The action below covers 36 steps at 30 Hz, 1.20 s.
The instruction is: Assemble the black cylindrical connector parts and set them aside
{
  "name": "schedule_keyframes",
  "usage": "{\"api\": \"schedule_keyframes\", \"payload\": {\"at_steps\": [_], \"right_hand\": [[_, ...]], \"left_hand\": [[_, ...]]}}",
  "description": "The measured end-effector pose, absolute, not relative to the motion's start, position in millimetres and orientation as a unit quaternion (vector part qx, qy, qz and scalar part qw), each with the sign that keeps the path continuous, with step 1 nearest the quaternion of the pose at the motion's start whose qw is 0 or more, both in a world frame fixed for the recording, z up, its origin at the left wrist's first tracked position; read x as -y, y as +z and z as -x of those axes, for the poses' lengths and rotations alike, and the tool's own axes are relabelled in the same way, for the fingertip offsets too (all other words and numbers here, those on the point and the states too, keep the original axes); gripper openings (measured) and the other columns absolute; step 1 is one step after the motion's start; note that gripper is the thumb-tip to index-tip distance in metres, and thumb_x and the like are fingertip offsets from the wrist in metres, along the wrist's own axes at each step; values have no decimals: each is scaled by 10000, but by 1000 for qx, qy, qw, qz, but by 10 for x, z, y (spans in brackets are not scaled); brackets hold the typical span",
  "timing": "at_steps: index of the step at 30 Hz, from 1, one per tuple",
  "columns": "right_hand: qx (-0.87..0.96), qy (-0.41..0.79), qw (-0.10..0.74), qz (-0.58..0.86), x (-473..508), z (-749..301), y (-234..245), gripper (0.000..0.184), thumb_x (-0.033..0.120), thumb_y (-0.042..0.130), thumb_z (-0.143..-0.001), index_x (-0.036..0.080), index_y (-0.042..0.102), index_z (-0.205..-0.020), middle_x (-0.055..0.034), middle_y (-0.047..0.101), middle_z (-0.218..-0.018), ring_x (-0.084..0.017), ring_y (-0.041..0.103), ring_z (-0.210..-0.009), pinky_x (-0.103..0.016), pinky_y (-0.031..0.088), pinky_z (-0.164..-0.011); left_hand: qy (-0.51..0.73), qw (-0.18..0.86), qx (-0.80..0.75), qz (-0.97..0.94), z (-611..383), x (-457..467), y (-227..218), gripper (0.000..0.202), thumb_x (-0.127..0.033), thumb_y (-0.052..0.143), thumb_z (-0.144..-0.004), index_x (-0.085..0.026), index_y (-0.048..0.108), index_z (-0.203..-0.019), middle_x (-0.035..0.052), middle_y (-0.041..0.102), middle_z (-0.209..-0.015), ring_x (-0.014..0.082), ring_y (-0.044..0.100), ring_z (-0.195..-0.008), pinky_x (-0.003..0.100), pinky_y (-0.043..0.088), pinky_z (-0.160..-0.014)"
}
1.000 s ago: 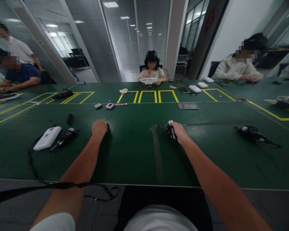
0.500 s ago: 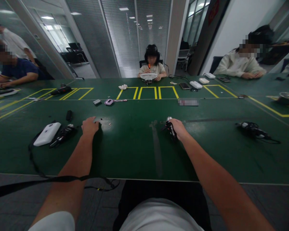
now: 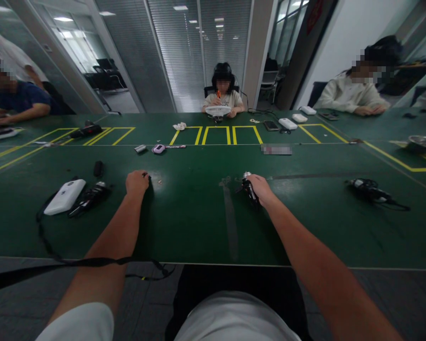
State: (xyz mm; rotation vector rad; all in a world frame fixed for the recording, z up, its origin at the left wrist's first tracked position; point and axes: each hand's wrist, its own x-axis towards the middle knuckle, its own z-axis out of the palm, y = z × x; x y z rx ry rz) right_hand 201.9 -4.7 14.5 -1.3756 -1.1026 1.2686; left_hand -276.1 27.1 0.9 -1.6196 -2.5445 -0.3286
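Observation:
My right hand (image 3: 260,187) is wrapped round a black handheld tool (image 3: 250,190) with a silvery front end, held low at the middle of the green table (image 3: 191,218). The tool's exact kind cannot be made out, and my fingers hide part of it. On the left, my left hand (image 3: 137,182) is closed in a pinch at the tabletop, with a small dark piece (image 3: 145,175) at its fingertips. Pale crumbs (image 3: 159,182) lie just right of these fingers. Left of that hand rest a black corded tool (image 3: 88,198) and a small black block (image 3: 98,168).
A white box-shaped device (image 3: 64,196) lies far left, its black strap (image 3: 46,241) crossing over my left forearm. Another black corded tool (image 3: 372,192) is at right. A lilac gadget (image 3: 158,149) sits further back. Across the table a person (image 3: 223,97) handles a white fan (image 3: 218,111).
My left hand has shifted slightly right and its fingers have closed on a small dark piece that lay on the table. My right hand keeps its hold on the black tool.

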Motion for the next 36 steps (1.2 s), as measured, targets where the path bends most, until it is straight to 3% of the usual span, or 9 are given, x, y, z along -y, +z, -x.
{"api": "schedule_keyframes", "payload": {"at_steps": [7, 17, 23, 25, 29, 36], "right_hand": [[462, 511, 462, 559, 39, -2025, 97, 312, 493, 656, -760, 185, 658, -807, -6, 627, -695, -121, 551, -576, -225, 412, -497], [491, 478, 452, 572, 75, -1985, 115, 300, 495, 635, -764, 196, 646, -778, 11, 595, -659, -126, 521, -565, -236, 372, -507], [645, 281, 412, 579, 134, -2017, 231, 212, 377, 572, -808, 198, 614, -702, 2, 564, -643, -143, 493, -618, -254, 346, -571], [710, 192, 402, 545, 156, -2069, 326, 135, 319, 575, -798, 199, 637, -799, -26, 614, -756, -170, 528, -713, -276, 393, -659], [781, 73, 366, 501, 132, -2216, 450, 286, 278, 591, -783, 182, 642, -1047, -112, 632, -1009, -257, 547, -948, -372, 430, -862], [807, 43, 291, 511, 51, -2337, 333, 340, 318, 628, -787, 197, 675, -1101, -130, 608, -1060, -293, 519, -988, -435, 426, -917]], "left_hand": [[-138, 33, 847, 512, 2786, -304, -14, 321, -366, 578, -863, -177, 735, -1069, 136, 721, -1084, 283, 650, -996, 358, 505, -873], [-176, 18, 851, 495, 2701, -255, 38, 251, -247, 575, -839, -159, 729, -1017, 143, 728, -1063, 301, 656, -1019, 397, 503, -897], [-243, 35, 771, 587, 2327, -221, 196, 235, -234, 561, -855, -169, 729, -1007, 96, 740, -1033, 235, 672, -987, 335, 485, -943], [-264, 46, 730, 628, 2099, -219, 278, 224, -219, 565, -854, -160, 733, -990, 94, 736, -1046, 233, 663, -996, 339, 477, -957], [-335, 15, 645, 687, 1513, -196, 415, 181, -193, 599, -839, -151, 738, -948, 83, 739, -988, 206, 665, -934, 326, 492, -928], [-422, -98, 511, 743, 459, -166, 443, 132, -194, 648, -838, -154, 738, -926, 71, 735, -914, 172, 667, -832, 320, 535, -827]]}}
